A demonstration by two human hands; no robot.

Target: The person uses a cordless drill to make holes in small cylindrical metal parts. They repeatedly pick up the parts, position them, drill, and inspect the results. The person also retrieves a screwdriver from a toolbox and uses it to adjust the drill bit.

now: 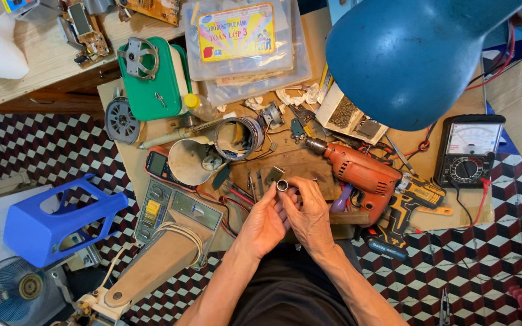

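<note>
- Metal, short and hollow: small steel sleeve pinched at the fingertips of both hands, open end facing up toward the camera, held just above the dark wooden block on the cluttered workbench.
- Left hand palm turned inward, wrist angled in from lower left, thumb and forefinger closed on the near-left side of the sleeve.
- Right hand mirrored beside it, fingers curled and clamped on the right side of the sleeve, knuckles touching or nearly touching the left hand's.
- Forearms converging in a V from the lap, elbows low, hands well clear of the table edge.
- For good handling, judged from this pose: light, even pressure on the outer wall only, bore left unobstructed for inspection, sleeve kept level and over the block so a slip lands on wood rather than the chequered floor.
- Worth minding: orange electric drill with chuck pointing left just beside the right hand, cordless yellow-and-black driver behind it, loose screwdrivers near the left fingers.
- Further off: analogue multimeter to the right, blue lamp shade overhead, blue plastic housing to the left.
</note>
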